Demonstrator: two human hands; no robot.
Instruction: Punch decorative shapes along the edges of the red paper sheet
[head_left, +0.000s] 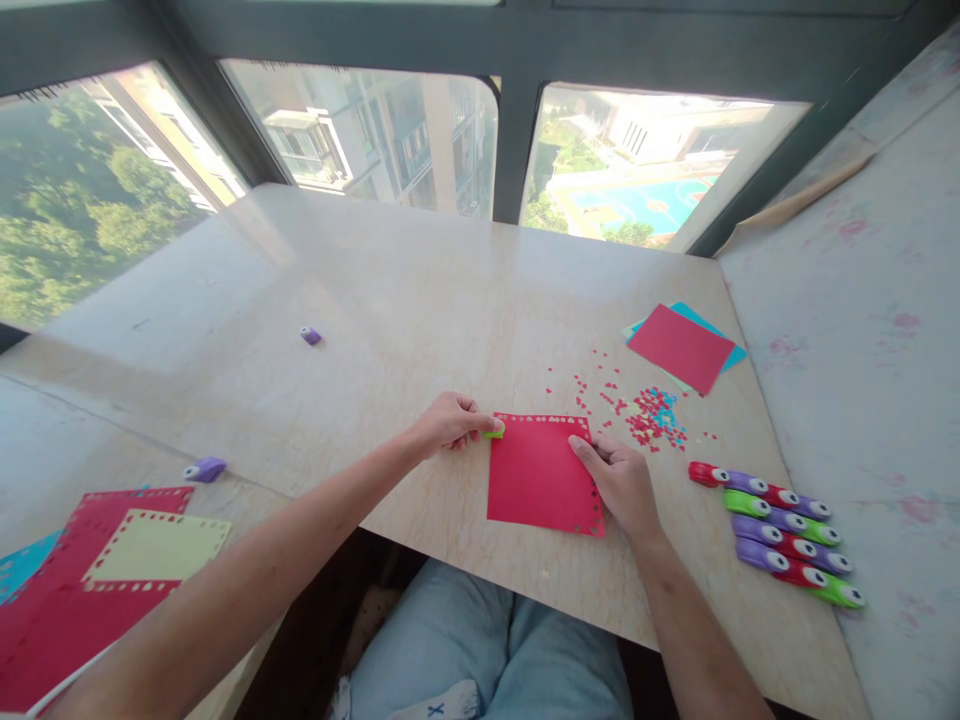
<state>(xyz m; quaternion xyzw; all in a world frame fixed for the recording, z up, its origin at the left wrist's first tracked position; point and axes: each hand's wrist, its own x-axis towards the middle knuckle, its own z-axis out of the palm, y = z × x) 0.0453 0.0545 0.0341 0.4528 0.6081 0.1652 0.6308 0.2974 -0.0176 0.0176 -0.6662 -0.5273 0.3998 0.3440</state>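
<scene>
A red paper sheet lies flat on the beige table, with small shapes punched along its top and right edges. My left hand grips a small green punch at the sheet's top left corner. My right hand rests on the sheet's right edge, fingers pressing the paper down. Red and blue punched bits are scattered just beyond the sheet to the right.
Several purple, red and green punches lie in rows at the right. A red sheet over blue paper sits further back right. Two purple punches lie to the left. Punched red, yellow and blue sheets lie at the lower left.
</scene>
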